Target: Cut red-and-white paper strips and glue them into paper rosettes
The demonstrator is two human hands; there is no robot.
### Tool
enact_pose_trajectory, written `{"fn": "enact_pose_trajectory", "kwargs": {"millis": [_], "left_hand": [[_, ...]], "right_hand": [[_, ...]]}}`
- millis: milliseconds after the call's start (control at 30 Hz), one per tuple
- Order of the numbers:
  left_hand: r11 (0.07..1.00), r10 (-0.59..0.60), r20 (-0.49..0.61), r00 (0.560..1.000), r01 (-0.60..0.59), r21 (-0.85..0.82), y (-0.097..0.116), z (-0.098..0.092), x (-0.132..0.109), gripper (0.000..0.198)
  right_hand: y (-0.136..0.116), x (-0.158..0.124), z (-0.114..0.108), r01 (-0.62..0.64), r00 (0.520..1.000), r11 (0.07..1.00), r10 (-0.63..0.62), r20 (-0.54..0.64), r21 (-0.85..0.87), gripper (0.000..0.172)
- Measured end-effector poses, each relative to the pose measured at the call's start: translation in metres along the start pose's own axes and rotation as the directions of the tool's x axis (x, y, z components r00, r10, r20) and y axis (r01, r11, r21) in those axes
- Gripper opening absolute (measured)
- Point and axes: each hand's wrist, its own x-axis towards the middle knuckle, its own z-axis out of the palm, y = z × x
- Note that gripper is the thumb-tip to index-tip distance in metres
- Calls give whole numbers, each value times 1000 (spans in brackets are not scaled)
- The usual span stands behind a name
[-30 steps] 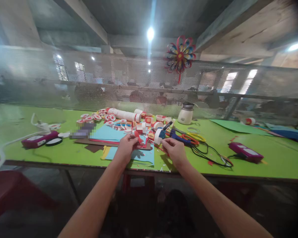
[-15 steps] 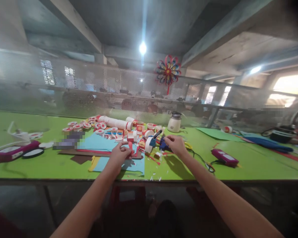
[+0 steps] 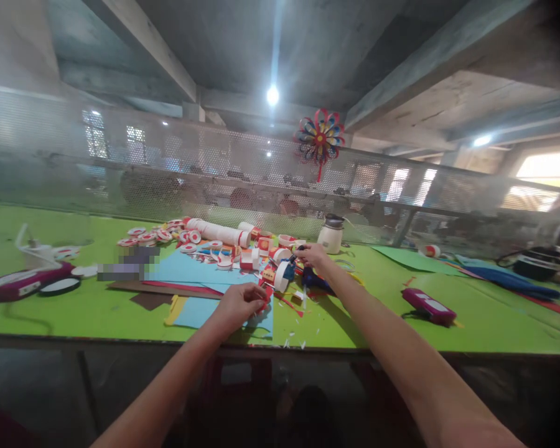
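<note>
My left hand [image 3: 242, 305] is closed in a pinch on a small red paper piece [image 3: 265, 301], low over the front of the table. My right hand [image 3: 312, 254] reaches farther in, its fingertips closed on a slim black pen-like tool [image 3: 295, 254]. Just below that tool lies a short white roll [image 3: 282, 277] with something blue at its side. A dark blue tool [image 3: 313, 280], partly hidden by my right forearm, rests beside it. Several red and white paper cylinders [image 3: 249, 259] crowd the area behind my left hand.
Light blue paper sheets [image 3: 186, 267] and a brown sheet [image 3: 152, 301] lie at the left. Behind stand a long white tube [image 3: 214, 231] and a cream jug [image 3: 331, 236]. Purple devices [image 3: 428, 306] sit on the green table [image 3: 364, 311]. Paper scraps [image 3: 294, 339] litter the front edge.
My right hand has moved left and away from me, from the dark blue tool to the black pen-like tool. My left hand has shifted slightly right with the red paper piece.
</note>
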Motion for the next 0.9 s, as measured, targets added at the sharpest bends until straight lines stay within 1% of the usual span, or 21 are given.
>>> {"fn": "enact_pose_trajectory", "kwargs": {"millis": [67, 167, 300, 400, 467, 567, 667, 767, 900], "left_hand": [[993, 6, 19, 1000, -9, 114, 1, 1, -1, 19], [953, 20, 57, 998, -36, 299, 3, 4, -4, 23], [879, 97, 109, 989, -137, 456, 4, 5, -6, 27], [858, 170, 117, 979, -205, 470, 4, 4, -6, 27], [860, 186, 98, 978, -210, 465, 3, 4, -5, 27], [861, 189, 67, 980, -199, 468, 0, 4, -2, 28], [849, 237, 63, 969, -238, 471, -5, 5, -1, 28], [791, 309, 101, 946, -314, 525, -6, 6, -2, 26], [664, 414, 152, 898, -412, 624, -3, 7, -6, 21]], "right_hand": [[-3, 5, 6, 38, 999, 999, -38, -8, -30, 32], [-6, 11, 12, 85, 996, 993, -86, 1, -81, 32], [-7, 14, 14, 141, 990, 982, -140, 16, -125, 31], [-7, 13, 11, 186, 982, 974, -189, -13, -127, 29], [-6, 12, 7, 223, 971, 968, -231, -55, -115, 27], [-4, 10, 4, 276, 949, 956, -287, -128, -95, 31], [-3, 10, 4, 322, 927, 943, -332, -172, -85, 33], [-3, 9, 5, 352, 913, 931, -363, -186, -91, 32], [-1, 7, 8, 364, 910, 924, -379, -165, -116, 32]]}}
